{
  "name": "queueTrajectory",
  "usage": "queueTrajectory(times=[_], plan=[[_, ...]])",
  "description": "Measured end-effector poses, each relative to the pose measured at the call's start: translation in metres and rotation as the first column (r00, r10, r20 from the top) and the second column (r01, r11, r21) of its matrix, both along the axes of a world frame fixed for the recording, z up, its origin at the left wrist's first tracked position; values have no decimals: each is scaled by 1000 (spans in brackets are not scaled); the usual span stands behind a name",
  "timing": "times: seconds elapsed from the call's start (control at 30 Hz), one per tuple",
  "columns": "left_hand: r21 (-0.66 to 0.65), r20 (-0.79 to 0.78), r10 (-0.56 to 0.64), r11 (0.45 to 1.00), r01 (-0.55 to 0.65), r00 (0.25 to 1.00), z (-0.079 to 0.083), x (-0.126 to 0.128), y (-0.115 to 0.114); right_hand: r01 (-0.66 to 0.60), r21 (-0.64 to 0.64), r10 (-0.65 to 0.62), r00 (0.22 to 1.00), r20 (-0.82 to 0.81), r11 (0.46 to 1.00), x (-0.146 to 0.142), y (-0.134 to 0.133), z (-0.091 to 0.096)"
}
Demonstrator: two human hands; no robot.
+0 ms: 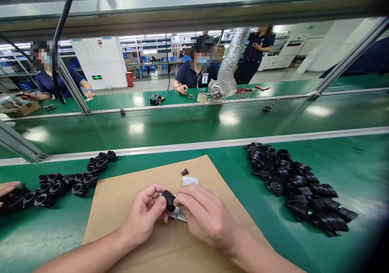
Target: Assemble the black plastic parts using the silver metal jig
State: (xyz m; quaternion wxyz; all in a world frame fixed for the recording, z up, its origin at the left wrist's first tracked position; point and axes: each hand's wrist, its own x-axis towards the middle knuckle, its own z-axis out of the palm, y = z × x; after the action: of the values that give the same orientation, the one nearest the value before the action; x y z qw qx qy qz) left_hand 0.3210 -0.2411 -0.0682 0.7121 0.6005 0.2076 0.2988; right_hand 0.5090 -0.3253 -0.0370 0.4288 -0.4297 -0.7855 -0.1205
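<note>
**Ana:** Head view first: where is the small black part point(168, 200)?

**Ben:** Low in the middle, above the brown cardboard sheet point(127, 208) on the green tabletop point(349, 175). The left hand point(142, 216) pinches it from nine o'clock and the right hand point(206, 218) meets it from three o'clock, so both grips are clamped on that one piece.

**Ana:** Anything under it?

**Ben:** A thin pale metal bit point(178, 215) shows just below the fingers (too hidden to say what it is).

**Ana:** How would you handle this step well?

**Ben:** My judgement: keep the left pinch firm and steady, let the right fingertips do the fine work, and stay low over the cardboard so a dropped piece lands there.

**Ana:** What lies around?

**Ben:** A white slip point(190, 180) and a tiny dark piece point(184, 171) at twelve o'clock. A heap of black parts point(298, 188) sits at two o'clock, another cluster of black parts point(69, 179) at ten o'clock, with someone else's fingers point(7, 188) at the far left edge.
</note>
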Motion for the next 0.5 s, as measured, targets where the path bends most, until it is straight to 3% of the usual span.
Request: queueTrajectory(times=[0.23,0.5], plan=[[-47,48,0,999,2,999,2,0,-2,-22,92,26,999,-45,996,3,1,-2],[-63,79,28,998,-23,996,0,-1,-3,-82,153,75,996,47,985,9,2,4]])
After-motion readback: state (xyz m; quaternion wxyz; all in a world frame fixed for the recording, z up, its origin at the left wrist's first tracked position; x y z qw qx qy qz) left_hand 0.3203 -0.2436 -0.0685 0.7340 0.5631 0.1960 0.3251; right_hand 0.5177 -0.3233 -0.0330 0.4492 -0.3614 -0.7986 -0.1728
